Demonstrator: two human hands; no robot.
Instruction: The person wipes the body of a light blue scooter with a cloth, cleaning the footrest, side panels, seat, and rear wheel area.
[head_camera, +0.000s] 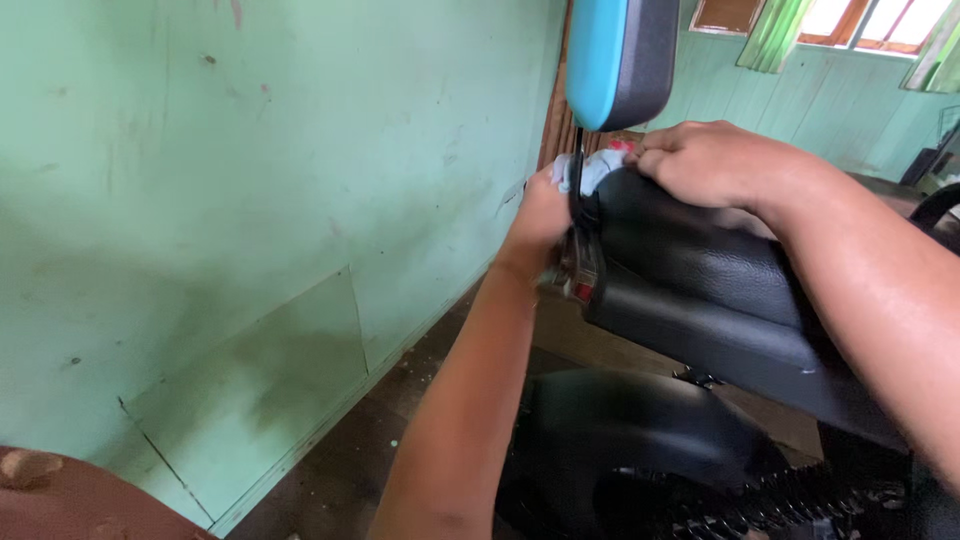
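Count of things at the seat

Two hands (540, 215) (700, 160), one cloth (590, 168), one black seat (700, 290), one blue backrest (620, 55), two windows (850, 20) upper right.

Both bare arms extend forward and away from the body, the hands meeting near the upper centre of the view.

Left arm: enters from the bottom edge, forearm rising steeply toward the upper right. The wrist is bent, and the left hand (540, 215) is closed in a grip, back of the hand facing the camera. Its fingers are hidden.

Right arm: enters from the right edge, forearm sloping up and to the left. The right hand (705, 160) lies palm down, knuckles raised, fingers curled downward with the tips out of sight.

The two hands sit just beside each other; contact between them cannot be confirmed.
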